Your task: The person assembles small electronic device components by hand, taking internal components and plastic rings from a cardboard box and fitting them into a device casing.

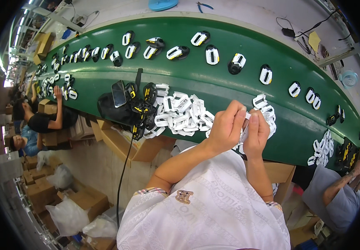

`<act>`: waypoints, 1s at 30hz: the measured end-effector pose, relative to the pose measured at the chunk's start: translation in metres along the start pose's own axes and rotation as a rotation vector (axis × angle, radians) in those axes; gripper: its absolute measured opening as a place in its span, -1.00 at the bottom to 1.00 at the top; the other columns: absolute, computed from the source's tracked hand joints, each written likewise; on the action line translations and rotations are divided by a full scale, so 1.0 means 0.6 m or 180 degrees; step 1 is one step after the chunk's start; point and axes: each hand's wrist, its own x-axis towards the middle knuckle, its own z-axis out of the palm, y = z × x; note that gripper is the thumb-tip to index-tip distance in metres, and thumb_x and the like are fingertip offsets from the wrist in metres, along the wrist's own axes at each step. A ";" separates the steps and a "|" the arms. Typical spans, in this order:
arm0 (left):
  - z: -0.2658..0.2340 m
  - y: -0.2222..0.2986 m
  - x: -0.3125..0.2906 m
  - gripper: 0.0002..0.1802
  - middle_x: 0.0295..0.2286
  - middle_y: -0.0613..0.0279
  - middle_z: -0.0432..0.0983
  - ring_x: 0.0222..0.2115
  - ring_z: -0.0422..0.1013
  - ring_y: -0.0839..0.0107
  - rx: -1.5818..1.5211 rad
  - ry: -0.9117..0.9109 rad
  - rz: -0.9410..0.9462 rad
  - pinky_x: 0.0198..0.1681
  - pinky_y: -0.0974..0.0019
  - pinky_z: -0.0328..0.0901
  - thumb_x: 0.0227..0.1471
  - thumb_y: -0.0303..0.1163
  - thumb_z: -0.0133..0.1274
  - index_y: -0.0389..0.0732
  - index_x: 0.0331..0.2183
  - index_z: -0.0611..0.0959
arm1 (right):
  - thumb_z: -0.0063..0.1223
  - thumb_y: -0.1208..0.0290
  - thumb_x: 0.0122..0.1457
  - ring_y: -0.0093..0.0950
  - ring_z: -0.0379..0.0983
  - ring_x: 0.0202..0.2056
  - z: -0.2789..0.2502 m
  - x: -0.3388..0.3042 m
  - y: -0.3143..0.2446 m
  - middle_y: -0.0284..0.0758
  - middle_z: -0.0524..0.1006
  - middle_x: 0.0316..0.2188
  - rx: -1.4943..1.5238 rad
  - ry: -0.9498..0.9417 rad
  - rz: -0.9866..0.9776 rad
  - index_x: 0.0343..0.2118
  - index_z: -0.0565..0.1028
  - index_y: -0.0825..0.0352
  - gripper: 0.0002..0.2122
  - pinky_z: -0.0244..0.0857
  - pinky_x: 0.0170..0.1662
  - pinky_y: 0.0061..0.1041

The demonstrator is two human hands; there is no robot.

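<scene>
My left hand (226,128) and my right hand (256,135) meet above the near edge of the green table (230,91), fingers pinched together. Between them is a small white plastic part (246,125), mostly covered by fingers and thumbs. Left of my hands lies a heap of white plastic frames (183,110), each with a slot. More white frames (261,101) are piled just beyond and to the right of my right hand. Further left sit several black and yellow parts (143,107), next to a black bag (108,111) with a phone (118,93) on top.
Black-and-white assembled units (212,55) are strung along the far strip of the table. Open cardboard boxes (136,146) stand below the near edge. Other people work at the left (42,121) and right (334,196). Pliers (205,6) lie on the back ledge.
</scene>
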 end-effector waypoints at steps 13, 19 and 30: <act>0.015 -0.008 -0.010 -0.80 -0.77 0.25 0.28 -0.76 0.22 0.56 0.0154 -0.0009 0.0001 -0.67 0.48 0.16 0.13 -0.42 -0.22 -0.29 -0.49 0.37 | -0.29 0.42 0.20 -0.66 0.08 -0.74 -0.006 -0.006 -0.001 -0.40 0.24 -0.77 -0.0776 0.0356 -0.0632 -0.68 0.25 0.38 -0.70 -0.09 -0.68 -0.59; 0.020 -0.014 -0.012 -0.79 -0.77 0.24 0.29 -0.76 0.25 0.52 0.0095 -0.0097 0.0038 -0.67 0.46 0.16 0.14 -0.39 -0.22 -0.28 -0.48 0.38 | -0.32 0.36 0.22 -0.68 0.03 -0.69 -0.007 -0.017 0.007 -0.43 0.22 -0.75 -0.0409 0.0401 -0.0449 -0.67 0.23 0.37 -0.68 -0.10 -0.63 -0.63; 0.027 -0.025 -0.020 -0.86 -0.75 0.19 0.35 -0.77 0.34 0.40 0.0454 0.0101 0.0615 -0.72 0.41 0.19 0.08 -0.48 -0.19 -0.30 -0.48 0.40 | -0.32 0.33 0.24 -0.72 0.00 -0.62 0.000 -0.029 0.013 -0.49 0.18 -0.70 0.0041 0.0457 -0.0042 -0.64 0.21 0.34 -0.68 -0.13 -0.59 -0.65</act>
